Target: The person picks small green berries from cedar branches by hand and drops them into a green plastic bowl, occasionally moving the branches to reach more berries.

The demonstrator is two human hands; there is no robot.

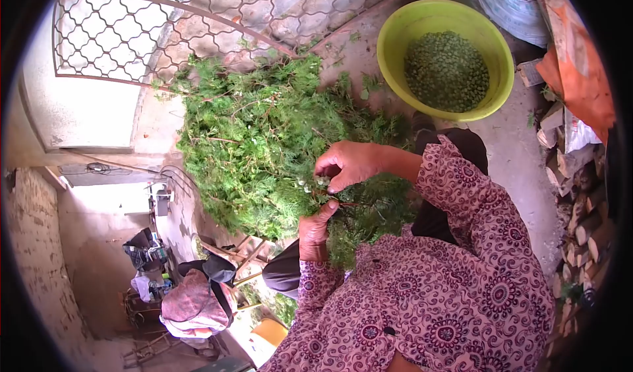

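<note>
A big heap of green feathery branches [264,134] lies on the concrete floor in front of me. My left hand [315,230] grips a leafy sprig [356,214] pulled from the heap, held over my lap. My right hand [349,164] is just above it, fingertips pinched on small pale green berries [310,184] at the sprig's tip. Both arms wear purple patterned sleeves. A lime-green plastic bowl [402,42] stands at the upper right, about a third full of small round green berries [447,72].
A metal lattice railing [132,35] runs behind the heap, with a drop to a yard with clothes below at the lower left. Stacked cut firewood [580,200] and sacks with an orange cloth [573,62] line the right side.
</note>
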